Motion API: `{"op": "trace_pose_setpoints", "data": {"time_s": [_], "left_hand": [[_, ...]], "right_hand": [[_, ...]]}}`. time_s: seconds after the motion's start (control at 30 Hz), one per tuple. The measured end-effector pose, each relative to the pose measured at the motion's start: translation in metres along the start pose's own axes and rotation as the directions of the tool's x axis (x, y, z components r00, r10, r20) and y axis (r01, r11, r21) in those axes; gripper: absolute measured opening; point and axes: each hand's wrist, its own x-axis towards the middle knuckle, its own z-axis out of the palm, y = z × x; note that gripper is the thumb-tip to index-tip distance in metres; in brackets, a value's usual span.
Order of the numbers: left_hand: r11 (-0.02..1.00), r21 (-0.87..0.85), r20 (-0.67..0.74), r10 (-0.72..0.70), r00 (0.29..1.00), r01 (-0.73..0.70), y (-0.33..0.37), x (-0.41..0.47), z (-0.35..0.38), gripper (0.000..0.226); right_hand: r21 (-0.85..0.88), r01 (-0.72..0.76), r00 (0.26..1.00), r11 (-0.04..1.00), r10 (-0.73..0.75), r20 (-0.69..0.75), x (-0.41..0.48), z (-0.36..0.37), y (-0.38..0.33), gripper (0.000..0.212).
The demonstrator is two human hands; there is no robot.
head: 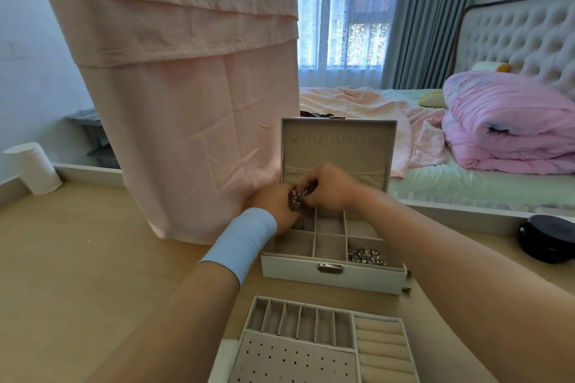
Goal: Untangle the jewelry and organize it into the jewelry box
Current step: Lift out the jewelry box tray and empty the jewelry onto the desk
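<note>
A white jewelry box (333,274) stands open on the wooden table, its lid (339,146) upright with a row of hooks. Over the box's back-left compartments my left hand (273,205) and my right hand (333,186) meet, both pinching a dark, sparkly tangle of jewelry (298,199). A pile of silvery pieces (365,255) lies in the front-right compartment. The other compartments that show hold nothing. The box's removable tray (314,342), with slots, ring rolls and a perforated pad, sits nearest me.
A pink cloth (186,96) hangs down to the table just left of the box. A white roll (34,168) stands at far left and a black round object (549,238) at the right edge. A bed with a pink duvet (510,124) lies beyond.
</note>
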Motion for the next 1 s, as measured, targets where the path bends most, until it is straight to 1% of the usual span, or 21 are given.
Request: {"op": "trace_pose_setpoints", "data": {"time_s": [0.07,0.17,0.3,0.4,0.5,0.63,0.73,0.87,1.0], "left_hand": [[0.994,-0.105,-0.007,0.007,1.000,-0.008,0.009,0.000,-0.007,0.030],[0.962,-0.269,-0.143,0.010,0.990,-0.048,0.026,-0.002,-0.025,0.023],[0.945,-0.294,-0.204,0.084,0.975,-0.143,0.055,-0.010,-0.048,0.017],[0.934,-0.302,-0.203,0.132,0.970,-0.191,0.083,-0.022,-0.055,0.012],[0.935,-0.274,-0.159,0.187,0.969,-0.226,0.115,-0.039,-0.048,0.011],[0.933,-0.268,-0.021,0.245,0.969,-0.242,0.155,-0.068,-0.015,0.015],[0.941,-0.249,0.092,0.258,0.962,-0.229,0.176,-0.085,0.024,0.014],[0.961,-0.131,0.218,0.268,0.939,-0.244,0.197,-0.104,0.074,0.013],[0.965,-0.079,0.278,0.264,0.924,-0.252,0.205,-0.120,0.102,0.009]], "right_hand": [[0.052,0.000,0.999,0.999,0.003,-0.046,-0.005,-0.015,-0.004,0.018],[0.096,0.036,0.990,0.995,-0.023,-0.136,-0.023,-0.041,-0.010,0.015],[0.104,0.090,0.978,0.990,-0.069,-0.196,-0.057,-0.077,-0.016,0.017],[0.065,0.102,0.968,0.993,-0.084,-0.236,-0.091,-0.102,-0.019,0.015],[0.031,0.040,0.979,0.999,-0.033,-0.203,-0.132,-0.120,-0.010,0.014],[-0.050,-0.087,0.987,0.995,0.079,-0.141,-0.192,-0.123,0.014,0.012],[-0.100,-0.200,0.977,0.975,0.190,-0.096,-0.232,-0.110,0.032,0.011],[-0.121,-0.331,0.944,0.936,0.329,-0.037,-0.275,-0.083,0.061,0.016],[-0.241,-0.374,0.923,0.896,0.384,-0.008,-0.290,-0.059,0.081,0.017]]}}
